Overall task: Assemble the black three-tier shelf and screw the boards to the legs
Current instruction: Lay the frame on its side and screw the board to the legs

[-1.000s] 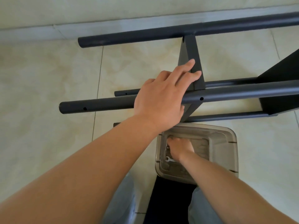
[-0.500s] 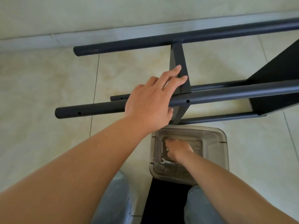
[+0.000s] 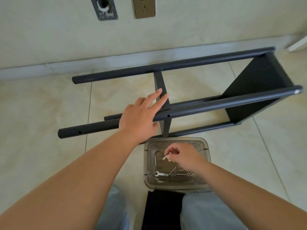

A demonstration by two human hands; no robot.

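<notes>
The left hand (image 3: 139, 117) rests on the nearest leg (image 3: 207, 106) of the black shelf frame, which lies on its side on the tile floor (image 3: 41, 105); its fingers (image 3: 155, 97) are straight and reach the edge of the middle board (image 3: 162, 90). Below them, the right hand (image 3: 182, 156) hovers over a clear plastic tray (image 3: 206, 146), its fingers pinching a silver screw (image 3: 166, 156). A small wrench (image 3: 160, 174) and more screws (image 3: 181, 174) lie in the tray beneath.
</notes>
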